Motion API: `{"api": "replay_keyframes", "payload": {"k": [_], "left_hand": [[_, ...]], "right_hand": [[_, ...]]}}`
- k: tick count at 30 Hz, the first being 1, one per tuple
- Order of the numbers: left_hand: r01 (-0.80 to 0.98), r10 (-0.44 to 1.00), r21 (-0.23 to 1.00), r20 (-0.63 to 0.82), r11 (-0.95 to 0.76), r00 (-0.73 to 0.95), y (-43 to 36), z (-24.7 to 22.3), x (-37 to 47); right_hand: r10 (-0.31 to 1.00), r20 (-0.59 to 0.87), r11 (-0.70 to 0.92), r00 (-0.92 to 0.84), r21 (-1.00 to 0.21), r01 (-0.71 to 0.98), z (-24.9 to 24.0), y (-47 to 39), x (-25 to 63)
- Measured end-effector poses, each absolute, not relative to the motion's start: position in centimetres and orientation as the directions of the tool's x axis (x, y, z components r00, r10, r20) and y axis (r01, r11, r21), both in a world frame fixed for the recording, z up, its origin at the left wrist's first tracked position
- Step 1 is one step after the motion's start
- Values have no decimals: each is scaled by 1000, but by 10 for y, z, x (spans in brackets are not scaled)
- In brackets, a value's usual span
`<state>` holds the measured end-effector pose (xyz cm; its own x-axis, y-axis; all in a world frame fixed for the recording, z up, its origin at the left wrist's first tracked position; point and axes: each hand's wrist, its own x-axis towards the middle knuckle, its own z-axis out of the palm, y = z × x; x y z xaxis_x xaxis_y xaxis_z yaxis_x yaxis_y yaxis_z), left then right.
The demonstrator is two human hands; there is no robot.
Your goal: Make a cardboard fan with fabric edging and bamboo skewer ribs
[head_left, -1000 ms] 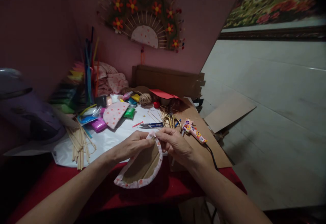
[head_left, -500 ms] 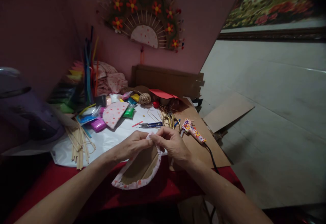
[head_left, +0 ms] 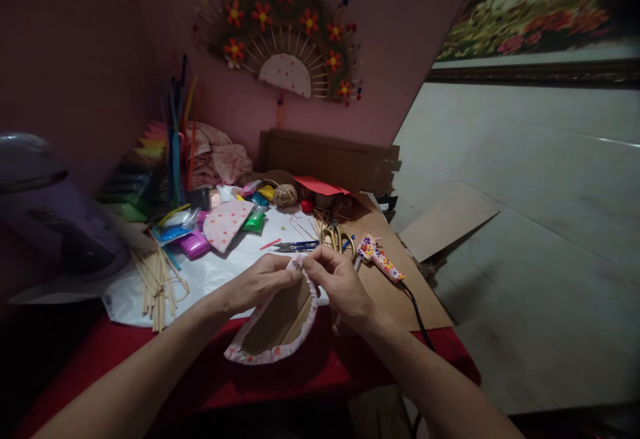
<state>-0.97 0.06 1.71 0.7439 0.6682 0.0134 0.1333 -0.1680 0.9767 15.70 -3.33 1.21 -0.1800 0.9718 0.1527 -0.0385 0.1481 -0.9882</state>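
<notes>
A cardboard half-circle [head_left: 277,319], its rim wrapped in pink dotted fabric, hangs tilted over the table's front edge with its bare brown side towards me. My left hand [head_left: 270,278] is closed on its upper corner, thumb on the folded fabric. Right beside it my right hand [head_left: 337,284] pinches the fabric edge at the same corner. Just beyond my hands lie blue thread snips [head_left: 296,246] and gold-handled scissors [head_left: 337,238]. A flower-patterned glue gun [head_left: 381,258] rests to the right on a cardboard sheet [head_left: 420,309].
A second dotted half-circle [head_left: 227,224] lies among colourful clay packets [head_left: 194,244]. Wooden sticks [head_left: 157,286] are bundled at left, near a purple container [head_left: 55,226]. A ball of twine [head_left: 285,194] sits farther back. A flowered fan-shaped decoration [head_left: 285,74] hangs on the pink wall.
The half-circle has shifted slightly up and right at its lower end. My fingers have moved a little apart at the corner, showing more of the folded fabric.
</notes>
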Motion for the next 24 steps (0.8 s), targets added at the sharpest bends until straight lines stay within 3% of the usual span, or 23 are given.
{"api": "replay_keyframes", "payload": {"k": [8, 13, 20, 24], "left_hand": [[145, 663, 977, -5, -156, 748, 1, 15, -9], [57, 679, 997, -5, -54, 734, 3, 7, -8], [-21, 735, 995, -62, 102, 675, 4, 4, -9], [-51, 789, 990, -74, 132, 610, 3, 2, -7]], "right_hand": [[970, 211, 223, -121, -970, 98, 8, -38, 155], [969, 221, 223, -107, -975, 12, 10, -27, 161], [986, 14, -18, -164, -982, -189, 12, -24, 168], [986, 6, -26, -165, -981, -193, 2, -32, 164]]}}
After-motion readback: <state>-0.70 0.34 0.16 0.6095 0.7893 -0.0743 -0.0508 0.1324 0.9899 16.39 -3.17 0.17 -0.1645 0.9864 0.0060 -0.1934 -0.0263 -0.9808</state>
